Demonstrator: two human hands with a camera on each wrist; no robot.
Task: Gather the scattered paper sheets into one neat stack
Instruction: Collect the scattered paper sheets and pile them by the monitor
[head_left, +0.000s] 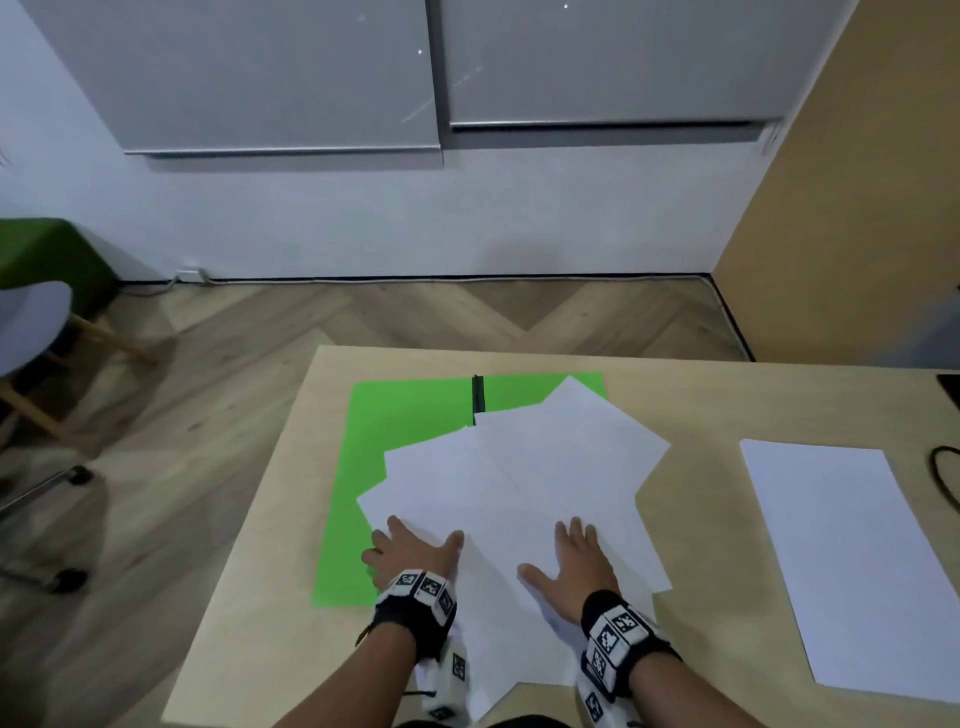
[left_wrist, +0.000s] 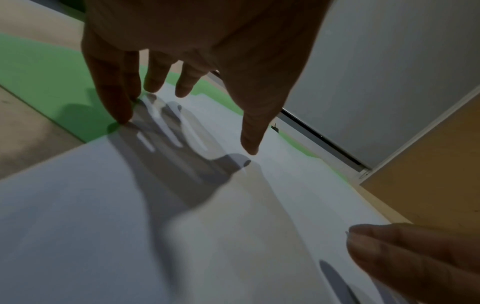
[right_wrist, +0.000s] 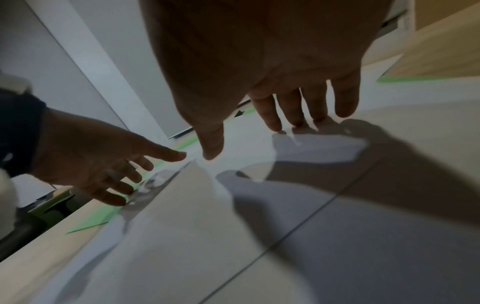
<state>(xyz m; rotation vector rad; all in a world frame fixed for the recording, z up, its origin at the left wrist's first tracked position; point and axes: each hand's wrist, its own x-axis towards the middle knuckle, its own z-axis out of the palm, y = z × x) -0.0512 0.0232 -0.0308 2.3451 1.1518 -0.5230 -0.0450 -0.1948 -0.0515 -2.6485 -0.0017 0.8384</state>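
Several white paper sheets (head_left: 530, 478) lie fanned and overlapping on a green mat (head_left: 410, 410) at the table's middle. My left hand (head_left: 410, 551) lies flat with straight, spread fingers on the fan's left edge, fingertips (left_wrist: 122, 117) touching where paper meets green mat. My right hand (head_left: 576, 566) lies flat, fingers spread, on the sheets (right_wrist: 285, 246) at the fan's lower right. In the right wrist view its fingertips (right_wrist: 275, 125) touch the paper, and my left hand (right_wrist: 103, 164) shows at the left. A separate white sheet (head_left: 847, 561) lies alone at the right.
The light wooden table (head_left: 696, 400) ends at a far edge beyond the mat. A black clip (head_left: 477, 392) sits at the mat's top edge. A dark cable (head_left: 943, 478) lies at the far right. A grey chair (head_left: 31, 332) stands left on the wooden floor.
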